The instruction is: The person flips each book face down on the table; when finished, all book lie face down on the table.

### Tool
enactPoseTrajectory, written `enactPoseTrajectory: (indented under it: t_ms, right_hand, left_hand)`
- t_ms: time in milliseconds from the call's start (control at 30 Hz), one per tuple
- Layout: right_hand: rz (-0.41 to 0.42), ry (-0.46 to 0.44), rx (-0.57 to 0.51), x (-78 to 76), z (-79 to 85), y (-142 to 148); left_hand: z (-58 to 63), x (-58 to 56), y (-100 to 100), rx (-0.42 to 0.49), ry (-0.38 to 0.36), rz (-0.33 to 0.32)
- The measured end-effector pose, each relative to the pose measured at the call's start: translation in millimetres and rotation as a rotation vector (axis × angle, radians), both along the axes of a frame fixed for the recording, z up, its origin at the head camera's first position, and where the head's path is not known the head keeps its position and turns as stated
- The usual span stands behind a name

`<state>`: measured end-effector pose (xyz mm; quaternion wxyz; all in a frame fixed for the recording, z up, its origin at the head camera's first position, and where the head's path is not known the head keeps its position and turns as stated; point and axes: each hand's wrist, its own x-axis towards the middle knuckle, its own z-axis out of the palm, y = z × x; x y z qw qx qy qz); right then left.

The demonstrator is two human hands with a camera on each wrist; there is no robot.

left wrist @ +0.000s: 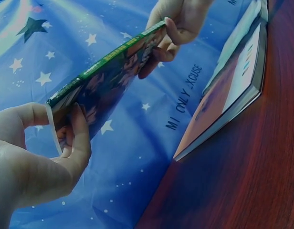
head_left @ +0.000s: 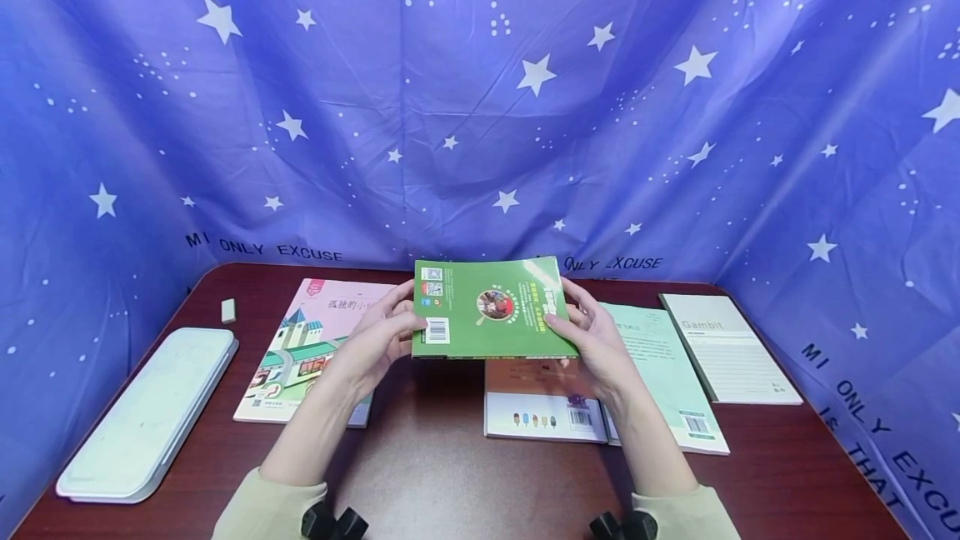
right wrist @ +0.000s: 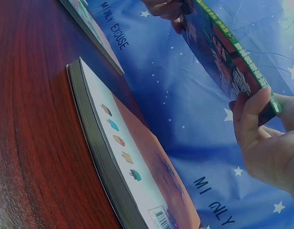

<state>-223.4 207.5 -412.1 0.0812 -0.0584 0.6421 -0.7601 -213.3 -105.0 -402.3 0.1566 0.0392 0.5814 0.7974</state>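
Note:
A green book (head_left: 465,332) is held up above the table, its back cover with barcode and round picture turned toward the head camera. My left hand (head_left: 382,340) grips its left edge, thumb on the green cover and fingers underneath. On the opposite edge my right hand (head_left: 596,340) pinches it the same way. The left wrist view shows the green spine and dark, colourful underside of the book (left wrist: 113,76) between both hands. Below it lies an orange and white book (head_left: 543,419) with small ice-lolly pictures, partly hidden by the green book and right hand.
A pink picture book (head_left: 281,390) lies to the left, partly behind the left arm. Farther left are a white case (head_left: 150,415) and a small eraser (head_left: 228,311). On the right lie a mint-green book (head_left: 660,382) and a Gambit notebook (head_left: 738,357). A starry blue curtain (head_left: 450,107) hangs behind.

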Motion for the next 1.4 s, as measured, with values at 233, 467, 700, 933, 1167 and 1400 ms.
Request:
enactPoseTrajectory:
  t_ms: [233, 467, 700, 933, 1167, 1400]
  right_hand:
    - [-0.002, -0.029, 0.024, 1.1, 0.6, 0.1]
    - [0.063, -0.083, 0.022, 2.1, 2.7, -0.1]
    - [0.072, -0.049, -0.008, 0.9, 1.2, -1.1]
    - [-0.092, -0.059, -0.023, -1.4, -2.1, -2.6]
    - [-0.201, -0.098, -0.097, -3.5, -3.7, -2.0]
    - [-0.149, -0.110, -0.138, -2.2, -2.1, -2.5]
  left_hand:
    - [-1.6, -0.2, 0.6, -0.033, -0.001, 0.059]
    - [-3.3, -1.0, -0.8, -0.074, 0.013, 0.138]
    - [-1.1, -0.8, -1.2, -0.106, 0.022, 0.149]
    - [0.4, -0.5, -0.7, -0.120, 0.031, 0.143]
    - [1.0, 0.6, -0.6, -0.140, 0.028, 0.159]
    - [2.1, 2.3, -2.5, -0.153, 0.024, 0.168]
